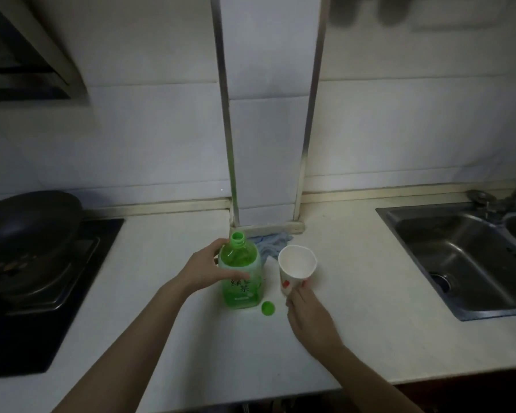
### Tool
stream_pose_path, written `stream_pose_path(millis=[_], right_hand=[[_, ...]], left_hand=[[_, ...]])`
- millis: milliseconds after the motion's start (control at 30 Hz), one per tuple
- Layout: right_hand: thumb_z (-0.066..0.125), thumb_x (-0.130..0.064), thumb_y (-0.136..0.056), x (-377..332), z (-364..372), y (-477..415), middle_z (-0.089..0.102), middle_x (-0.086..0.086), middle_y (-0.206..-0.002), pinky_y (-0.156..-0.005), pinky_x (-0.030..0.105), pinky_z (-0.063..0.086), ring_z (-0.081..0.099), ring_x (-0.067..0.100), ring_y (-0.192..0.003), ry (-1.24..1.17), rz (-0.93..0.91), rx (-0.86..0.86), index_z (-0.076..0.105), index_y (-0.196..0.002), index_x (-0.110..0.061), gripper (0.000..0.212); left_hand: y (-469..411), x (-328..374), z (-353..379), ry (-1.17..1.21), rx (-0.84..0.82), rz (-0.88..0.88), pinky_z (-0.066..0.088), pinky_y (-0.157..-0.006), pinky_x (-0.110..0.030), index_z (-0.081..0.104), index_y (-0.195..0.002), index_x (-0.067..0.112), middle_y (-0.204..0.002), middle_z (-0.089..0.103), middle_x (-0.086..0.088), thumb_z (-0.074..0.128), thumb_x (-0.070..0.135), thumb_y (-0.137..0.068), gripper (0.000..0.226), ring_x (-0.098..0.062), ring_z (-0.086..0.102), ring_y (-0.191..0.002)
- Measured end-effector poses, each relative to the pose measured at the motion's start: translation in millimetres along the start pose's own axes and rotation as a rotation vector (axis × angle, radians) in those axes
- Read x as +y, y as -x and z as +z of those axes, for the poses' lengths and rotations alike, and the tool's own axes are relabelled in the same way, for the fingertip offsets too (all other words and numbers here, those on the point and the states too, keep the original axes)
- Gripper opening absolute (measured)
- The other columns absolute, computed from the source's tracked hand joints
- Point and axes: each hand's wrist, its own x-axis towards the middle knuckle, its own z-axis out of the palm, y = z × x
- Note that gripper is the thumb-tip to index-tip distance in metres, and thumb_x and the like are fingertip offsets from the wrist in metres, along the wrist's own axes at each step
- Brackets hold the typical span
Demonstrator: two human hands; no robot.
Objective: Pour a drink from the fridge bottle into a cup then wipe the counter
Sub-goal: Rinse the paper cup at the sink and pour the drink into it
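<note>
1. Your left hand (204, 271) is wrapped around the green bottle (242, 278). The thumb lies across the front of the label and the other fingers go behind the shoulder, so the bottle stands upright and firm on the counter (355, 308).
2. The bottle mouth is open, just above your left fingers. Its green cap (268, 308) lies on the counter between your 2 hands, near the foot of the bottle, where it does not disturb the pouring.
3. Your right hand (309, 317) grasps the paper cup (295, 269) low on its wall, with the fingers curled against it. The cup stands just beside the bottle and looks empty. I judge that you hold it low so the light cup cannot tip and the rim is free.
4. A blue cloth (270, 244) lies beyond your left fingertips, behind the bottle and the cup, ready for the wiping.
5. The pouring is not yet begun. For the next move, I think you must lift the bottle and tilt it slowly toward the cup. It seems rather full, so the drink may come fast and splash.
6. The sink (459, 257) is well apart from your right fingers.
</note>
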Motion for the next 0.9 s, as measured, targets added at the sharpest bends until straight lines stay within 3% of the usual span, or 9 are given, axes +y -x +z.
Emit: stream_pose_path(millis=[67,167,233,333,433,600,667,733,900], right_hand=[[0.069,-0.006,-0.076,14.0,-11.5,-1.1,0.059,0.005,-0.088,-0.067,0.030,0.051,0.061,0.022,-0.081,-0.132,0.132,0.032,0.062,-0.095,-0.010,0.021],[0.064,-0.012,-0.081,31.8,-24.5,-9.5,0.054,0.004,-0.094,-0.074,0.028,0.045,0.054,0.021,-0.091,-0.231,0.349,0.088,0.055,-0.095,-0.011,0.017],[0.067,-0.014,-0.080,41.9,-26.4,-18.0,0.051,0.007,-0.109,-0.084,0.027,0.044,0.052,0.022,-0.102,-0.312,0.443,-0.016,0.050,-0.110,-0.008,0.034],[0.079,-0.014,-0.070,50.5,-23.2,-33.7,0.043,0.010,-0.129,-0.097,0.027,0.038,0.046,0.024,-0.119,-0.468,0.517,-0.195,0.040,-0.132,-0.005,0.074],[0.090,-0.010,-0.057,50.4,-18.1,-46.2,0.043,0.010,-0.133,-0.101,0.031,0.039,0.044,0.023,-0.124,-0.667,0.540,-0.237,0.036,-0.135,-0.006,0.095],[0.092,-0.013,-0.045,40.9,0.3,-53.7,0.049,0.005,-0.124,-0.089,0.017,0.044,0.052,0.018,-0.113,-0.838,0.506,-0.184,0.037,-0.128,-0.011,0.099],[0.087,0.001,-0.052,34.3,0.3,-58.2,0.051,0.003,-0.116,-0.073,0.007,0.046,0.055,0.012,-0.101,-0.910,0.496,-0.123,0.039,-0.123,-0.006,0.086],[0.083,0.012,-0.058,29.8,-0.6,-64.8,0.051,-0.002,-0.114,-0.069,0.009,0.049,0.056,0.012,-0.100,-0.952,0.473,-0.136,0.041,-0.119,-0.012,0.077],[0.085,-0.033,-0.043,27.8,-9.5,-81.8,0.057,-0.002,-0.116,-0.081,0.028,0.055,0.058,0.015,-0.107,-0.879,0.428,-0.219,0.045,-0.117,-0.026,0.084]], left_hand=[[-2.8,2.9,-2.0,-0.024,-0.027,-0.015,0.041,-0.071,-0.007,0.055,-0.121,0.037,-0.112,0.061,0.021,0.092,0.041,-0.057,0.074,0.004,0.055,-0.100],[-3.8,3.1,0.0,-0.021,-0.025,-0.031,0.041,-0.069,-0.008,0.054,-0.112,0.042,-0.107,0.059,0.024,0.092,0.038,-0.059,0.066,0.006,0.054,-0.095],[-3.5,2.3,2.0,0.012,-0.015,-0.031,0.041,-0.069,-0.007,0.051,-0.109,0.047,-0.109,0.059,0.025,0.092,0.038,-0.057,0.066,0.006,0.054,-0.096],[-4.5,-6.2,5.0,0.130,0.004,-0.026,0.047,-0.073,-0.008,0.052,-0.124,0.041,-0.118,0.060,0.021,0.094,0.032,-0.056,0.080,0.004,0.057,-0.103],[-4.3,-16.4,11.7,0.181,0.001,0.024,0.055,-0.085,-0.022,0.043,-0.135,0.036,-0.125,0.058,0.015,0.096,0.024,-0.054,0.098,-0.002,0.059,-0.110],[-4.9,-36.9,38.6,0.264,0.132,0.026,0.055,-0.091,-0.034,0.039,-0.130,0.035,-0.126,0.057,0.005,0.098,0.026,-0.043,0.106,-0.011,0.061,-0.113],[-7.9,-46.3,46.1,0.279,0.166,0.014,0.056,-0.090,-0.035,0.043,-0.126,0.033,-0.123,0.061,0.002,0.100,0.023,-0.044,0.101,-0.013,0.063,-0.111],[-12.1,-50.2,47.3,0.274,0.155,-0.004,0.056,-0.089,-0.033,0.045,-0.124,0.030,-0.120,0.063,0.001,0.100,0.018,-0.044,0.097,-0.012,0.064,-0.109],[-19.6,-47.5,40.9,0.283,0.094,-0.054,0.057,-0.087,-0.036,0.050,-0.120,0.026,-0.113,0.068,-0.002,0.100,0.016,-0.041,0.094,-0.015,0.067,-0.104]])
